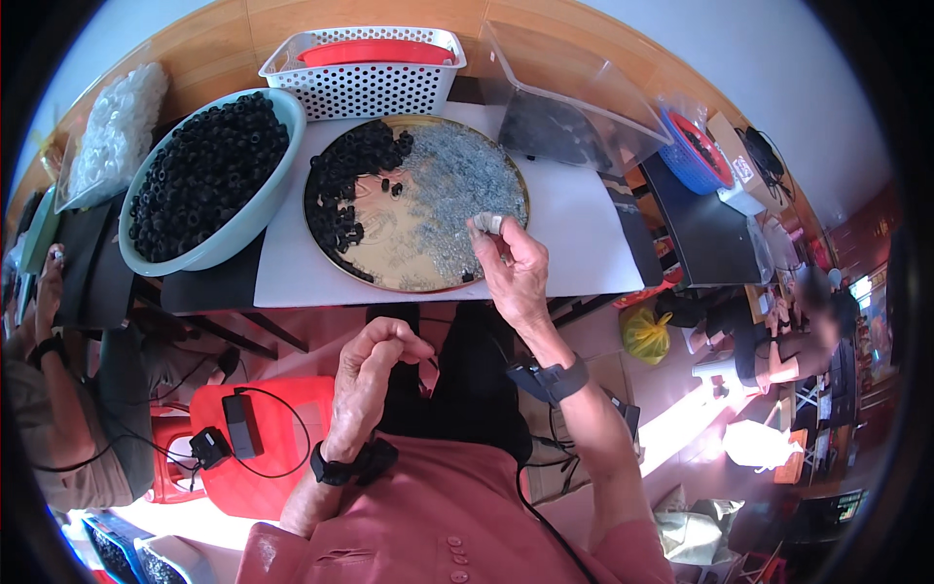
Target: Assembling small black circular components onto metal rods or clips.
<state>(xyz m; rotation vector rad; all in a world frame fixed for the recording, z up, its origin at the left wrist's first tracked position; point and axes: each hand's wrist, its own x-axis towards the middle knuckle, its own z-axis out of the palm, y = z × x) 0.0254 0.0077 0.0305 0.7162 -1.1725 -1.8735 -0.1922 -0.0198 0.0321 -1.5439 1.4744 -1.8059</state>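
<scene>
A round golden tray lies on a white sheet in front of me. Black ring-like pieces cover its left side, and small clear pieces are spread over its right. My right hand is over the tray's near right edge, fingers pinched by the clear pieces; a white wrap circles one finger. Whatever the pinch holds is too small to name. Nearer my body, off the table's edge, my left hand is closed, thumb and fingers pressed together. Its contents, if any, are hidden.
A pale green basin full of black rings stands left of the tray. Behind are a white perforated basket and a clear plastic bin. A red stool holds a black adapter and cables. Other people sit at left and right.
</scene>
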